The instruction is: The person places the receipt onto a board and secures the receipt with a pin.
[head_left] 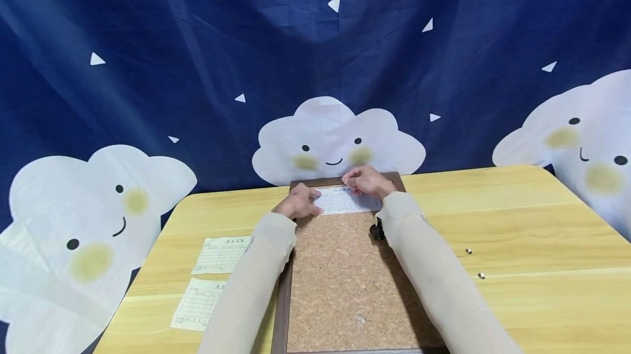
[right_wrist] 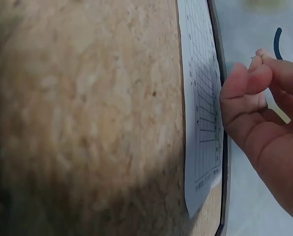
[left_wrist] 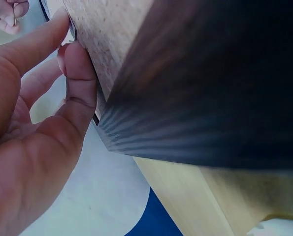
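1. The likeliest trouble is the white slip point(head_left: 340, 201) skewing. It lies across the far end of the corkboard point(head_left: 340, 277), and the left grip point(head_left: 299, 201) touches only its left edge, so a sideways drag at the other end could turn it.
2. The slip's right end could buckle: in the right wrist view its near corner seems to bend up from the cork, with nothing seen pressing it there.
3. The right grip point(head_left: 367, 181) is narrow, thumb and finger pinching a tiny thing that looks like a pin point(left_wrist: 16, 21). So small a hold could slip or turn, dropping it or pricking a fingertip.
4. Placed too far out, a pin might meet the hard dark frame point(head_left: 283, 310) rather than cork; the slip's top edge runs close beside it.
5. Pose: both arms reach forward over the corkboard, forearms converging. The left thumb and fingers are spread at the slip's edge, pressing rather than clenching; the right wrist bends inward above the slip's upper right part.
6. On the table point(head_left: 522, 217), 2 small metal pieces point(head_left: 469, 251) sit right of the corkboard, and a sleeve could brush them; 2 yellow slips point(head_left: 222, 255) lie left, partly behind the left sleeve point(head_left: 246, 299).
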`<state>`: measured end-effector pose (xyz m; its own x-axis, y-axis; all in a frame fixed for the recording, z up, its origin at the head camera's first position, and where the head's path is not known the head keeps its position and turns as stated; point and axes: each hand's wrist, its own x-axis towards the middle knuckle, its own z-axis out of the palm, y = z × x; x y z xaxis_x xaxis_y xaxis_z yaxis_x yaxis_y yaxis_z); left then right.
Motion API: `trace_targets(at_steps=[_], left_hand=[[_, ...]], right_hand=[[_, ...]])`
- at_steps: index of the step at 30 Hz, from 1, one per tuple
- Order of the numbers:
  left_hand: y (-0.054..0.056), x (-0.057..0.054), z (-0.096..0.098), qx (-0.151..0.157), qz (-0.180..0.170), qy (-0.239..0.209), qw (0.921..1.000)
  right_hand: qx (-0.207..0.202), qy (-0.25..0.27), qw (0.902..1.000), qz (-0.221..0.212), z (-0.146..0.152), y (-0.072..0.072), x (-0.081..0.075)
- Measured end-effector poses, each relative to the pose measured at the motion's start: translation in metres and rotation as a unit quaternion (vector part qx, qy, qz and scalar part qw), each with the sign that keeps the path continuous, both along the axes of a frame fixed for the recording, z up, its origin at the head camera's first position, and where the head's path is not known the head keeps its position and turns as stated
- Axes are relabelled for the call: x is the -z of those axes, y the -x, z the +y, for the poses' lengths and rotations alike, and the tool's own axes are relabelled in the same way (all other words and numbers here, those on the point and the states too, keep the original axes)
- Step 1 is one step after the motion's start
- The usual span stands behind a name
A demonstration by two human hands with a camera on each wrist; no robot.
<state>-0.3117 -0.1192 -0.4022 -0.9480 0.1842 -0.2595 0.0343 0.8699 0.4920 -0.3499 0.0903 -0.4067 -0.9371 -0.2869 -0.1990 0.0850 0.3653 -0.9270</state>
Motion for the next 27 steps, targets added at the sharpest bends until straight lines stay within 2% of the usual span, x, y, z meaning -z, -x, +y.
trace_targets(at_steps=[9, 19, 27], left_hand=[[-0.0016, -0.001, -0.0013, 0.005, 0.002, -0.005, 1.0], [-0.0006, -0.0006, 0.0002, -0.003, -0.005, -0.005, 1.0], [0.0004, -0.0022, -0.0006, 0.014, 0.002, 0.013, 0.9998]], right_hand=[[0.008, -0.001, 1.0, 0.001, -0.0035, 0.0001, 0.0002], [0.015, -0.016, 0.9997, -0.009, -0.0029, 0.0021, 0.0029], [0.02, -0.023, 0.9993, -0.019, -0.0035, 0.0029, 0.0025]])
